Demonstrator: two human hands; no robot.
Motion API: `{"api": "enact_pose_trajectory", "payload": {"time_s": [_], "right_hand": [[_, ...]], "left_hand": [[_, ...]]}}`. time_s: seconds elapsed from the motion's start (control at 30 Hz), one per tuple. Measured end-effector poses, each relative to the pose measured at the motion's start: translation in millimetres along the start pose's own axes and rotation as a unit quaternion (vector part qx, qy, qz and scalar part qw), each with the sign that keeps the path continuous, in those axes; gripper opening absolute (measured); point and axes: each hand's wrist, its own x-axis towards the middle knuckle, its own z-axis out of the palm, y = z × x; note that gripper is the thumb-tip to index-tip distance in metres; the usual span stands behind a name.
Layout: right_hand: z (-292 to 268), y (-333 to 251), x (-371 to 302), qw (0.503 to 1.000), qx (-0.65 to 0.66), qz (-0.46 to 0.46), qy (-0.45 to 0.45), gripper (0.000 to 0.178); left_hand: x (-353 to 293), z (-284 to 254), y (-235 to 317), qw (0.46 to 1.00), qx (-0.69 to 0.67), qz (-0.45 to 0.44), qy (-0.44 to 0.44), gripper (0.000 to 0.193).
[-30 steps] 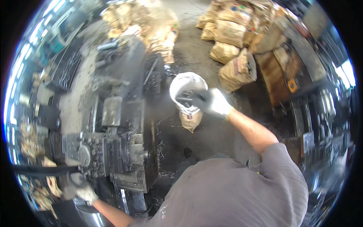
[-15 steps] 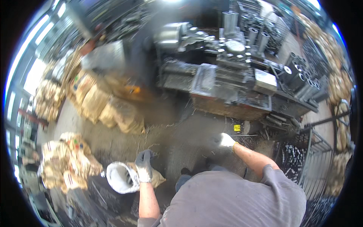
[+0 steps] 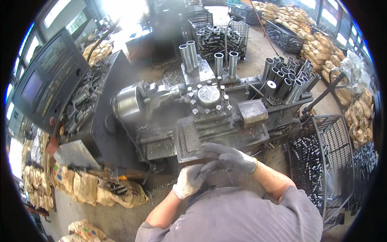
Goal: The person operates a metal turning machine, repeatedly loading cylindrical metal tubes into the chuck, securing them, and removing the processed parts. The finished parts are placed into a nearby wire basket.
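Both my hands wear knitted work gloves with dark grey, dirty coating. My left hand (image 3: pixel 190 180), white across the back, points its grey fingers to the right, against the fingers of my right hand (image 3: pixel 234 159). Stretched out leftward, the right fingers lie just above the left ones. I make out nothing held in either hand, though the palms are partly hidden. Just beyond them is the metal lathe carriage (image 3: pixel 193 139), topped by a bolted tool post (image 3: pixel 209 97). A shiny round chuck (image 3: pixel 130 105) sits to its left.
Upright metal tubes (image 3: pixel 287 76) crowd the machine's right end; more tubes (image 3: pixel 187 58) stand behind the tool post. At right is a mesh cart (image 3: pixel 322 161) of small metal pieces. Woven sacks (image 3: pixel 94 187) lie at left, below a control panel (image 3: pixel 48 76).
My hands, apart before, have come together before the machine. The view has swung up toward the lathe; the white-rimmed container near my left hand has left the picture.
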Motion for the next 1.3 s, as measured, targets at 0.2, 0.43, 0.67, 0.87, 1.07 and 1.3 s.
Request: {"api": "enact_pose_trajectory", "payload": {"time_s": [0.2, 0.43, 0.67, 0.87, 1.07, 1.3], "right_hand": [[-4.2, -41.2, 41.3, 0.995, -0.042, 0.073, 0.055, 0.055], [-15.2, -61.2, 94.4, 0.991, 0.093, -0.082, -0.047, 0.071], [-12.4, -103.4, 174.7, 0.942, 0.252, -0.104, -0.199, 0.074], [-2.0, -126.2, 223.8, 0.935, 0.283, -0.124, -0.174, 0.072], [17.8, -141.6, 254.1, 0.986, 0.032, -0.111, -0.122, 0.057], [-69.3, -163.8, 316.1, 0.464, -0.884, -0.007, -0.061, 0.029]], "left_hand": [[33.4, -57.2, -22.1, 0.982, 0.069, 0.166, 0.063, 0.018], [62.9, -78.8, -23.3, 0.95, -0.313, 0.009, 0.007, 0.025], [94.7, -56.5, -39.0, 0.923, -0.377, 0.039, 0.062, 0.057], [138.1, -77.6, -14.6, 0.92, -0.357, 0.031, 0.156, 0.032], [161.2, -106.6, -4.2, 0.976, -0.153, 0.07, 0.139, 0.016], [71.3, -95.1, -46.7, 0.953, -0.173, -0.015, 0.25, 0.013]]}}
